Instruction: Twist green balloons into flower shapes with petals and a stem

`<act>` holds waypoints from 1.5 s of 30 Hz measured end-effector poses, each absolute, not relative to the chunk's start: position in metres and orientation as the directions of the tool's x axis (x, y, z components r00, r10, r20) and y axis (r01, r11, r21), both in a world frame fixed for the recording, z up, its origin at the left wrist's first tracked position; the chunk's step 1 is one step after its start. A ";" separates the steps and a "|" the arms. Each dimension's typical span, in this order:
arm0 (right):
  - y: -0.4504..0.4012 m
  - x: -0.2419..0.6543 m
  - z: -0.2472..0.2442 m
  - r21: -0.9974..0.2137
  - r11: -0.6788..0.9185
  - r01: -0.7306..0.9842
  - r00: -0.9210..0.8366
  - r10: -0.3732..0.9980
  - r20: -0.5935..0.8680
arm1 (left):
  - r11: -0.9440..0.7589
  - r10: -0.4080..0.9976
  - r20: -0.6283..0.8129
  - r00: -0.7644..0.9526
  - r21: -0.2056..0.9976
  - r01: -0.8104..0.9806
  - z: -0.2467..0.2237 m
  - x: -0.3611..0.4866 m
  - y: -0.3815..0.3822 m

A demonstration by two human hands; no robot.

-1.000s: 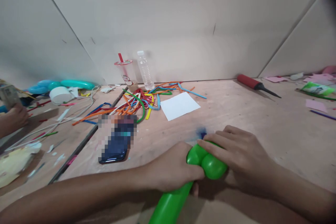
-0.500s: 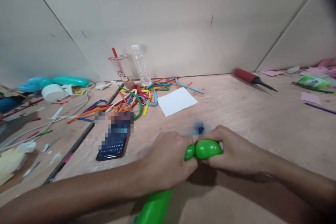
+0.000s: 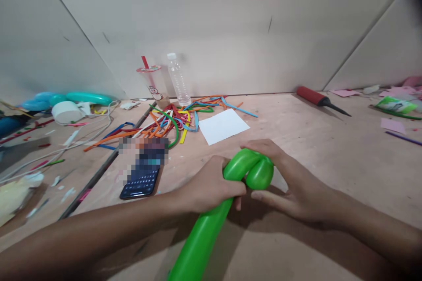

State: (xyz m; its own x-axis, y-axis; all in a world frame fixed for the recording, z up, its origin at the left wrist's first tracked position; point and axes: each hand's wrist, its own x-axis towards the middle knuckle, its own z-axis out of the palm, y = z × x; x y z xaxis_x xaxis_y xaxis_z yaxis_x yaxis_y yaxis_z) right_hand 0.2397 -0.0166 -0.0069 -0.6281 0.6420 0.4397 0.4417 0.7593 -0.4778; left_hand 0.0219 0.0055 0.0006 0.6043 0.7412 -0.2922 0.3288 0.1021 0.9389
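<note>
Landmark: the white sheet point(image 3: 224, 126) on the desk point(image 3: 283, 127). The green balloon point(image 3: 204, 232) is positioned on the near side of the sheet, extending obliquely to the lower picture edge; its upper end is folded over, with a rounded segment at the right of the fold. The left hand point(image 3: 209, 184) encloses the balloon below the fold, fingers gripping it. The right hand point(image 3: 296, 189) is at the fold: the thumb is spread below the rounded segment; the other fingers are partly hidden behind the balloon, so whether they grip cannot be told.

Markings: the clear cup point(image 3: 154, 90), beyond the sheet to its left, carries a printed snowman figure. The phone point(image 3: 141, 184), left of the sheet and nearer, displays a keyboard; key legends are too small to read, and its upper screen is pixelated. The green-and-white packet point(image 3: 395, 104), far right of the sheet, bears printing too small to read. The clear bottle point(image 3: 180, 83) stands beside the cup.
</note>
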 end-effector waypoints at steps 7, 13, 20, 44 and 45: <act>-0.011 0.247 0.010 -0.722 0.653 0.229 -0.679 0.639 0.362 | -0.117 0.641 -0.171 0.748 0.942 0.315 0.009 0.015 0.022; -0.011 0.252 0.014 -0.824 0.513 0.241 -0.672 0.701 0.240 | 0.129 0.557 -0.322 0.766 0.944 0.303 0.010 0.018 0.014; -0.013 0.247 0.003 -0.814 0.495 0.304 -0.333 0.856 0.396 | 0.155 0.506 -0.349 0.789 0.937 0.315 0.004 0.020 0.004; -0.017 0.246 0.021 0.005 0.774 0.634 -0.734 0.599 0.320 | 0.293 0.638 -0.393 0.662 0.919 0.264 -0.016 0.029 -0.003; -0.017 0.246 0.019 0.037 0.751 0.659 -0.720 0.616 0.320 | 0.284 0.665 -0.380 0.644 0.925 0.253 -0.017 0.029 -0.003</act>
